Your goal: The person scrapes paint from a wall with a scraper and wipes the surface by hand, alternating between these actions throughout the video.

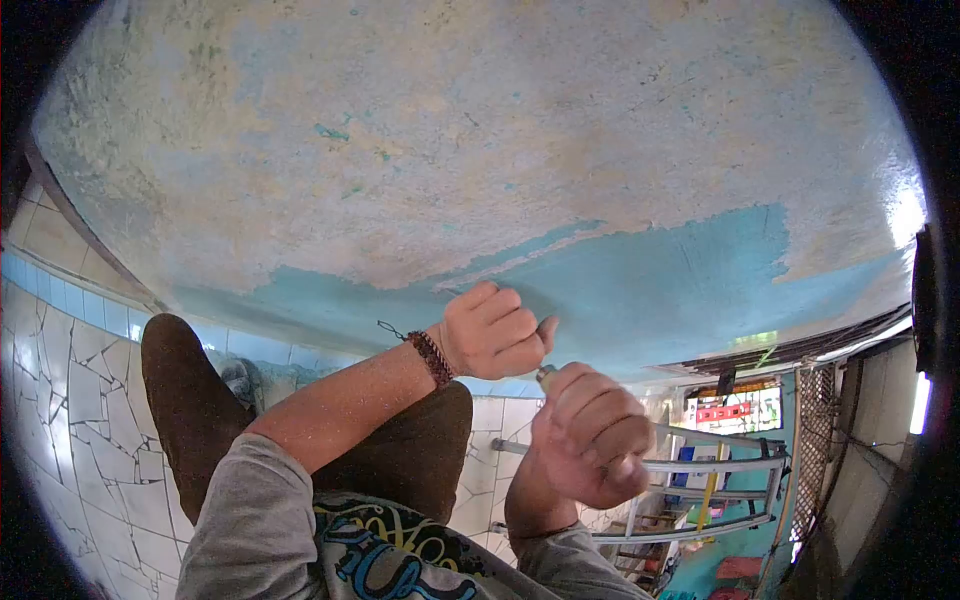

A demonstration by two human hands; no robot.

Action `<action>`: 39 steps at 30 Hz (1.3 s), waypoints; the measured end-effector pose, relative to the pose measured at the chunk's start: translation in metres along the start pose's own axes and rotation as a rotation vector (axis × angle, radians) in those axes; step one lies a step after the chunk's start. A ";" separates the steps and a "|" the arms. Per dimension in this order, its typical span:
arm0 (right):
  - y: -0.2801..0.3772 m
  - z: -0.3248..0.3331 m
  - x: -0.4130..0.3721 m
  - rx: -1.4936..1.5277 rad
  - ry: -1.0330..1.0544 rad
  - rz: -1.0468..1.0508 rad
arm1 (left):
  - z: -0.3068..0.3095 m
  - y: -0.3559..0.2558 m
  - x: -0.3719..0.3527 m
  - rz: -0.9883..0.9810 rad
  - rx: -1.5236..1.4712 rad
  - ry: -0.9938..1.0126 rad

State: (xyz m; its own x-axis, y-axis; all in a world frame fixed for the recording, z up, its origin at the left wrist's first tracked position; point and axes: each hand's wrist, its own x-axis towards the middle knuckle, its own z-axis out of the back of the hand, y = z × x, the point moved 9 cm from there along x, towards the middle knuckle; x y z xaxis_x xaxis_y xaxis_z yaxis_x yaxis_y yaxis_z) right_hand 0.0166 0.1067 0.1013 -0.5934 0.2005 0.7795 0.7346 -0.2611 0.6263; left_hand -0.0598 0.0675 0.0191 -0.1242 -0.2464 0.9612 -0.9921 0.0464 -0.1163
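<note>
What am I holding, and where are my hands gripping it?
A small tool, mostly hidden: the right hand is fisted around its handle; the left hand is closed near its top end.

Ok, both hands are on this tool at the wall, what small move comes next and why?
Probably push the tool up into the blue paint edge: the left hand and right hand both grip it just below that patch, and the wall above is mostly bare.

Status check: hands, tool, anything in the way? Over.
Left hand fisted by the wall, contents hidden. Right hand closed on a tool, mostly hidden. Blue paint patch just beyond. Nothing between hands and wall.
</note>
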 end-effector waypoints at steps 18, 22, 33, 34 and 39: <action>-0.007 -0.001 -0.009 0.067 0.081 -0.064 | 0.003 0.002 -0.016 -0.017 0.015 0.061; -0.032 0.005 -0.022 0.006 0.026 -0.135 | 0.006 0.008 -0.039 0.001 0.010 0.145; -0.021 -0.008 -0.019 0.053 0.089 -0.076 | 0.016 0.001 -0.027 -0.038 -0.013 0.141; -0.019 -0.012 -0.019 0.064 0.102 -0.049 | 0.017 0.001 -0.025 -0.047 -0.002 0.142; -0.030 -0.005 -0.028 0.059 0.068 -0.069 | 0.018 0.005 -0.039 -0.002 -0.042 0.140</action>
State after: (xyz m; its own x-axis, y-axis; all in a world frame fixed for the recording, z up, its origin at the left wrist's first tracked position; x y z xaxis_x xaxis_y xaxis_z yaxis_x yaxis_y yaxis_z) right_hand 0.0092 0.1042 0.0611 -0.6629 0.1515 0.7332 0.7079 -0.1922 0.6797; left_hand -0.0600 0.0595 -0.0231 -0.1162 -0.1088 0.9872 -0.9904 0.0876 -0.1070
